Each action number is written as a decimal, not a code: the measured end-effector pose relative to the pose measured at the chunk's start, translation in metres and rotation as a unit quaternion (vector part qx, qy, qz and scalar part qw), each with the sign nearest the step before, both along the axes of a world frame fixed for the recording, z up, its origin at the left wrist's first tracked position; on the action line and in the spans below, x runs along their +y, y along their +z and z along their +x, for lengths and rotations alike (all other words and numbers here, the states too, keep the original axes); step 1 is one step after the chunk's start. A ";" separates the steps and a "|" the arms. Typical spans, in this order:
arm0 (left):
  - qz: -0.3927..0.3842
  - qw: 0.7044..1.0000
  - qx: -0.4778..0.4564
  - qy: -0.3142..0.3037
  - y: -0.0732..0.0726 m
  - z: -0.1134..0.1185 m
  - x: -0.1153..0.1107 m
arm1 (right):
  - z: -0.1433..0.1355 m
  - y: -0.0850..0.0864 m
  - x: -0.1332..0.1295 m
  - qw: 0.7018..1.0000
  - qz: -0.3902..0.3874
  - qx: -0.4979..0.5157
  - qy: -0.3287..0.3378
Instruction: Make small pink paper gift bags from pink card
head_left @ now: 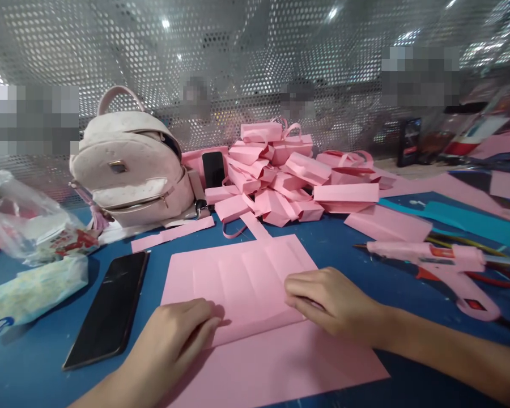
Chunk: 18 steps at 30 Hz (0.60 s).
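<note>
A sheet of pink paper with several parallel creases lies in front of me, its near part over a second flat pink sheet. My left hand is closed at the creased sheet's near left side, fingers bent and thumb underneath out of sight. At its right edge my right hand is closed too, with curled fingers pinching the paper. Behind the sheet rises a heap of folded pink paper bags, some with looped handles.
A pink glue gun lies at the right, near teal paper strips. On the left are a black phone, a tissue pack, a plastic bag and a pale backpack. Perforated metal panelling stands behind.
</note>
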<state>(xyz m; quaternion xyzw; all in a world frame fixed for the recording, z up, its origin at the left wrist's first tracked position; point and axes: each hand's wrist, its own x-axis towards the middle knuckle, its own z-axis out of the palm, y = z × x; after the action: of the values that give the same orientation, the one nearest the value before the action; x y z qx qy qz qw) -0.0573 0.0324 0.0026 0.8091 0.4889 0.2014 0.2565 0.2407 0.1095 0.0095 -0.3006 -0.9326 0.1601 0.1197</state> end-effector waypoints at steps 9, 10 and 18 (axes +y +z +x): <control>0.022 0.995 0.100 0.020 -0.005 0.003 0.005 | 0.001 -0.005 0.000 0.998 0.046 -0.026 -0.019; 0.032 0.993 0.110 0.017 -0.004 0.003 0.005 | 0.001 -0.005 0.000 0.998 0.049 -0.029 -0.022; 0.099 0.978 0.180 -0.018 -0.001 0.005 0.004 | 0.001 -0.007 -0.001 0.997 0.063 -0.034 -0.012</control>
<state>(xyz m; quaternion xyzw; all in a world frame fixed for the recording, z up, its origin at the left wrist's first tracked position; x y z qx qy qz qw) -0.0518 0.0368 0.0016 0.8620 0.4904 0.0952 0.0863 0.2421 0.1088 0.0021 -0.3091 -0.9406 0.0890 0.1085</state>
